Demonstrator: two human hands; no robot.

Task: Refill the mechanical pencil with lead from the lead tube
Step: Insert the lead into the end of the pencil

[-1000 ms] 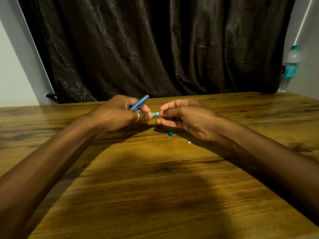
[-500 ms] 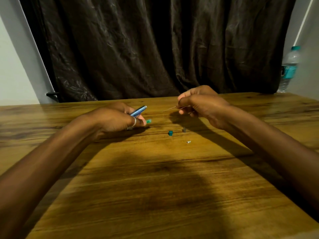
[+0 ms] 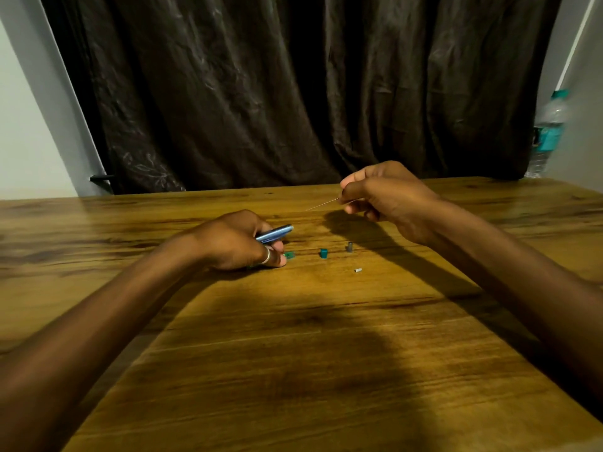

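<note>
head view: thin grey lead (image 3: 321,204) pinched by right hand (image 3: 388,199).

We are drawing a lead (image 3: 321,204) out with our right hand (image 3: 388,199), away from our left hand (image 3: 238,243), which is lowering to the table (image 3: 293,353).

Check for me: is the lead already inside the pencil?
No, the right hand pinches the lead in the air, apart from the blue pencil in the left hand.

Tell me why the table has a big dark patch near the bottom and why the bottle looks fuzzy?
Head view: the dark patch on the table is a shadow, probably the person's own, blocking the light; the bottle sits at the wide-angle picture's far edge, so it is stretched and blurry.
</note>
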